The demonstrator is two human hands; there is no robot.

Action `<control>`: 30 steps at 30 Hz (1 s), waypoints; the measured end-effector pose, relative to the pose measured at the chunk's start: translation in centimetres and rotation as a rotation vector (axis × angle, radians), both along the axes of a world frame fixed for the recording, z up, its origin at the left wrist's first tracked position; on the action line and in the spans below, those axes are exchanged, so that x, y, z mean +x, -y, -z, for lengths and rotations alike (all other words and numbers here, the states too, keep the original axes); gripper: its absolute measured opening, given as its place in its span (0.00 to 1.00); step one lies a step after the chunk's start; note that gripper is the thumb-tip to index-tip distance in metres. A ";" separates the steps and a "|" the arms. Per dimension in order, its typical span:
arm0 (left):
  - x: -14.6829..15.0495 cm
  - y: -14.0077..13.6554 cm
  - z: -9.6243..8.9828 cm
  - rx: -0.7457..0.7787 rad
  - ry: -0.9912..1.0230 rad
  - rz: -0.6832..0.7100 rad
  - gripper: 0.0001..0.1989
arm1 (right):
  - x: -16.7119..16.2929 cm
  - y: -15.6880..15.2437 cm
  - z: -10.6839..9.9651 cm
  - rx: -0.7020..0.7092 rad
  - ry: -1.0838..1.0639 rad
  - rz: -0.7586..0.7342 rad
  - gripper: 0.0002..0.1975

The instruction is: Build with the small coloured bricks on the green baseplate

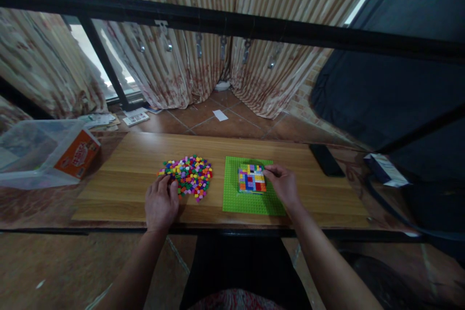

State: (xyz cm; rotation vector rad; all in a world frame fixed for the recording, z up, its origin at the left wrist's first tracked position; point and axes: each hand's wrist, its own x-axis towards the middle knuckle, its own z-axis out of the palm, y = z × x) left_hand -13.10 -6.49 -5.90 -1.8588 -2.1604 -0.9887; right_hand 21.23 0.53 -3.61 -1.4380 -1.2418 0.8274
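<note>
A square block of many-coloured toy building bricks (252, 178) stands on the green studded baseplate (232, 203). My right hand (282, 181) is at its far right corner, thumb and forefinger pinched together. Whatever is between those fingertips is too small to make out. To the left, a loose pile of small coloured bricks (194, 174) lies on the wooden board. My left hand (162, 199) rests at the pile's near left edge, palm down, fingers bent and a little apart, with the fingertips among the bricks. No brick shows in its grasp.
The wooden board (119, 193) lies across a bench. A clear plastic tub (36, 174) with an orange label stands at the left. A black phone (327, 160) lies at the right, with a small box (387, 169) beyond it. A dark rail (232, 24) crosses behind.
</note>
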 end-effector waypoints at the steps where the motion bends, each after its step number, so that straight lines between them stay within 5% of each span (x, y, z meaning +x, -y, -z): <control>1: 0.0 0.0 0.0 0.004 0.001 0.000 0.19 | 0.0 0.0 0.0 -0.003 -0.007 0.004 0.12; 14: 0.0 -0.1 0.1 0.007 -0.006 -0.011 0.19 | 0.1 -0.6 0.3 -0.196 -0.336 -0.034 0.19; 30: 0.0 0.0 0.1 -0.011 0.011 0.008 0.19 | -0.4 -0.8 -0.6 -0.300 -0.340 -0.077 0.17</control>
